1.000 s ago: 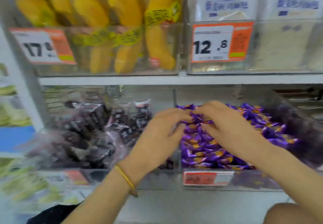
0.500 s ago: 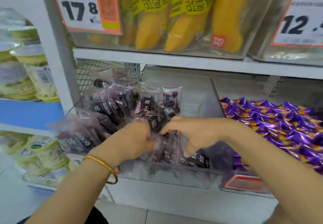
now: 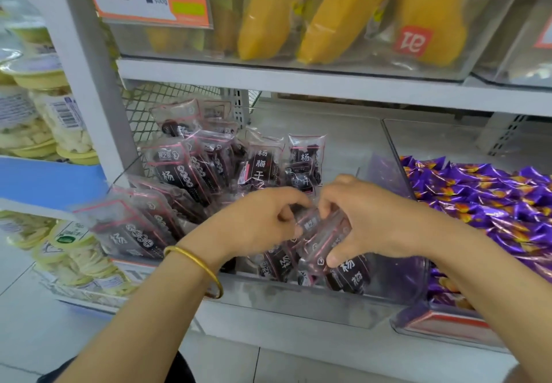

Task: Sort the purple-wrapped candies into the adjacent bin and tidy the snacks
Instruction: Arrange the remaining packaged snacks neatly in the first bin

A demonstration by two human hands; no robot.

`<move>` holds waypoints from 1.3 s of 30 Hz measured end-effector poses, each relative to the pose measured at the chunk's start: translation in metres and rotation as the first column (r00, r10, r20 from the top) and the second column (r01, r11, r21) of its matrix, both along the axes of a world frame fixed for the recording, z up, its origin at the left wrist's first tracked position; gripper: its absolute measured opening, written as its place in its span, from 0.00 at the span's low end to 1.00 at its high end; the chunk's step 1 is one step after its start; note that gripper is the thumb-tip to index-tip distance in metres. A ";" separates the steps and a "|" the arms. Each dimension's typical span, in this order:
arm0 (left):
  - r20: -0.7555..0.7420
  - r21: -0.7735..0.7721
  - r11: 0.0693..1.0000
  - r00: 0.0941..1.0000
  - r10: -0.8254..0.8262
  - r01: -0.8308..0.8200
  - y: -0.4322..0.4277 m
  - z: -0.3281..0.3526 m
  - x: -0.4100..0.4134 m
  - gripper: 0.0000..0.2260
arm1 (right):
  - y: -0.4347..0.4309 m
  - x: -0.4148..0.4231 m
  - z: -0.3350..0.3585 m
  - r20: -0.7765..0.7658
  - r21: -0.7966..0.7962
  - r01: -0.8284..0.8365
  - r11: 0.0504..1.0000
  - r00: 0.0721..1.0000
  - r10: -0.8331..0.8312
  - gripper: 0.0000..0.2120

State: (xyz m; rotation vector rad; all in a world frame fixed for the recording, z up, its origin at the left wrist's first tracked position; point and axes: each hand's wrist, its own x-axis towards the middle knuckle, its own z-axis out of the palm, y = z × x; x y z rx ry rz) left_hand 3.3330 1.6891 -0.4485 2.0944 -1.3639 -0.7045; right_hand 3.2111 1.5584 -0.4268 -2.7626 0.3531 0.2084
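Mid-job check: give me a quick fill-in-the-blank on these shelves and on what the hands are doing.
1. The purple-wrapped candies lie to the ____ of the dark snack packets.
2. The gold bracelet sits on the ____ wrist.
3. The packs on the shelf above are ____ in colour.
4. The left hand and right hand both hold dark snack packets, so neither holds a ____.

Missing words: right; left; yellow; candy.
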 end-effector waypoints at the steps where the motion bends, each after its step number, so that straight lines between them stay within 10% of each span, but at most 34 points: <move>1: -0.063 -0.055 0.998 0.998 0.013 -0.017 -0.002 -0.001 0.000 0.16 | 0.001 -0.002 0.001 0.015 -0.017 0.020 1.000 1.000 -0.020 0.27; 6: -0.300 -0.193 0.978 0.954 0.016 -0.078 -0.008 -0.005 -0.004 0.07 | 0.013 -0.019 0.007 -0.034 -0.309 -0.050 0.950 0.999 0.042 0.46; 10: -0.371 -0.080 0.991 0.926 0.072 -0.109 0.000 0.005 0.005 0.11 | 0.011 -0.022 0.010 -0.101 -0.242 -0.148 0.959 0.987 0.127 0.36; 15: 0.292 0.143 0.977 0.950 0.114 -0.161 0.014 0.003 0.017 0.09 | 0.007 -0.024 0.011 -0.124 -0.229 -0.184 0.956 0.979 0.159 0.33; 22: 0.478 0.390 0.919 0.867 -0.142 -0.065 0.013 -0.005 0.008 0.14 | 0.007 -0.026 0.011 -0.102 -0.264 -0.191 0.945 0.980 0.170 0.31; 39: 0.209 -0.313 0.942 0.976 -0.054 0.119 -0.040 0.006 0.003 0.06 | 0.015 -0.029 0.013 -0.056 -0.359 -0.056 0.931 0.998 0.039 0.30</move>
